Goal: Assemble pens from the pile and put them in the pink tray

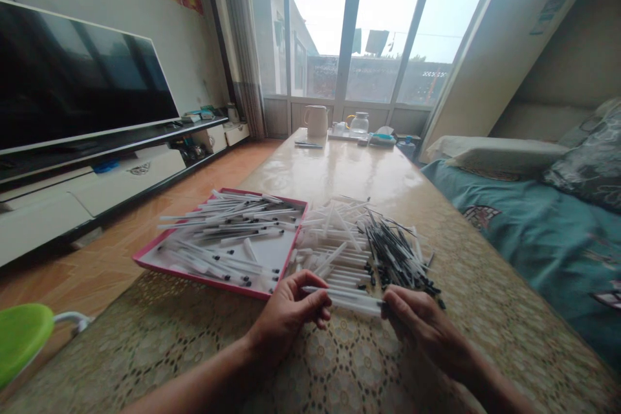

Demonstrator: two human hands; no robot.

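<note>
Lace-covered table [145, 343] — pen tube [354, 301] lying crosswise (left-to-right) | left grip [288, 314], right grip [422, 326] — pinching its ends

White plastic tubes [337, 265] tipped in black fill a pink-rimmed white tray [191, 275] (its pink bright against the olive-gold rosette-patterned tablecloth [160, 317]).

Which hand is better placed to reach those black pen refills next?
Probably the right hand: it sits just below the black pen refills, while the left hand lies farther off, beside the pink-rimmed tray. Both are pinching clear pen tubes.
</note>
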